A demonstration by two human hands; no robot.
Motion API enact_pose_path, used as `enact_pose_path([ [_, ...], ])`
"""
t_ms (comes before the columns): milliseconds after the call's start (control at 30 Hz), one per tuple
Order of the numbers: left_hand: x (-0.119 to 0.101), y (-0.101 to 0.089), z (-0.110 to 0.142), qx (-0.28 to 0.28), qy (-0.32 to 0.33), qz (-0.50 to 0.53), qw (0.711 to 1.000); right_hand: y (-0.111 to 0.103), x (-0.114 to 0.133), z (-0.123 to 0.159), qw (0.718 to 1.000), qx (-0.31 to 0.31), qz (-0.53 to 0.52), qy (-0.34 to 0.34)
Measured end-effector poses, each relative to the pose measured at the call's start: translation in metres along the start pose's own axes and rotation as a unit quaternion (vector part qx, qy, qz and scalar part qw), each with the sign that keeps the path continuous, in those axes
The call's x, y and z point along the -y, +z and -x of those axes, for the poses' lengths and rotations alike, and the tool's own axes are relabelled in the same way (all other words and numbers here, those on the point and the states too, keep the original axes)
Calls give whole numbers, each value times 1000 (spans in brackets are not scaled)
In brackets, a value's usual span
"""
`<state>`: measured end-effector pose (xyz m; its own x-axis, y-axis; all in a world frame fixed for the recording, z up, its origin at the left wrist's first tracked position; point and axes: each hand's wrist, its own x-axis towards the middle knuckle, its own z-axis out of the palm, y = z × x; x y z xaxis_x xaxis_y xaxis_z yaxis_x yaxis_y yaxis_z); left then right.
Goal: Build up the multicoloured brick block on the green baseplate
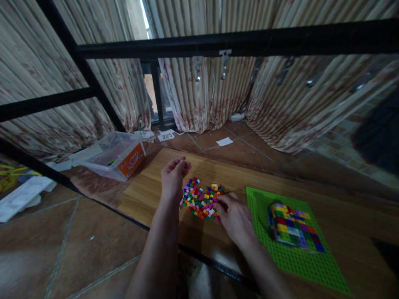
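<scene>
A pile of small coloured bricks [202,199] lies on a low wooden table [149,191]. My left hand [173,176] hovers at the pile's left edge, palm turned up, fingers curled together with nothing visible in them. My right hand [234,215] rests on the table at the pile's right edge, its fingertips closed among the bricks; what they pinch is too small to make out. To the right lies a green baseplate [258,207] carrying a multicoloured block of stacked bricks [293,227].
A clear plastic tub with an orange label [116,155] stands on the tiled floor at the back left. A black metal frame [218,41] crosses overhead. Curtains hang behind. White papers [21,195] lie at far left.
</scene>
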<state>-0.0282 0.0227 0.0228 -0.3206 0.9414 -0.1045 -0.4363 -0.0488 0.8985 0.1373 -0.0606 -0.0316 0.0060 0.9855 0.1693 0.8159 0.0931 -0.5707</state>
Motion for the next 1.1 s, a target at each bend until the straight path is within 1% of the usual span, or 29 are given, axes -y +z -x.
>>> enact_pose_path([
  [100, -1, -2, 0, 1, -11, 9, 1000, 2, 1, -1, 1000, 11, 16, 3],
  [367, -3, -4, 0, 13, -24, -6, 1000, 3, -9, -3, 998, 14, -59, -15],
  [567, -1, -4, 0, 14, -17, -3, 1000, -2, -12, -2, 996, 1, -87, -7],
  [667, 0, -4, 0, 11, -19, 1, 1000, -4, -8, -2, 996, 1, -86, -15],
  [733, 0, -4, 0, 13, -22, 1, 1000, -2, -4, -2, 996, 6, -80, -32],
  [867, 1, -3, 0, 19, -18, -2, 1000, 12, 3, 0, 997, -3, -38, -68],
  [967, 1, -2, 1, 23, -14, -4, 1000, 20, 6, 0, 997, -16, -33, -73],
  [1033, 0, -2, 1, 24, -17, -5, 1000, 17, 7, 1, 996, -28, -56, -62],
  [1100, -2, -1, 2, 22, -20, -6, 1000, 7, 10, 1, 994, -36, -99, -37],
])
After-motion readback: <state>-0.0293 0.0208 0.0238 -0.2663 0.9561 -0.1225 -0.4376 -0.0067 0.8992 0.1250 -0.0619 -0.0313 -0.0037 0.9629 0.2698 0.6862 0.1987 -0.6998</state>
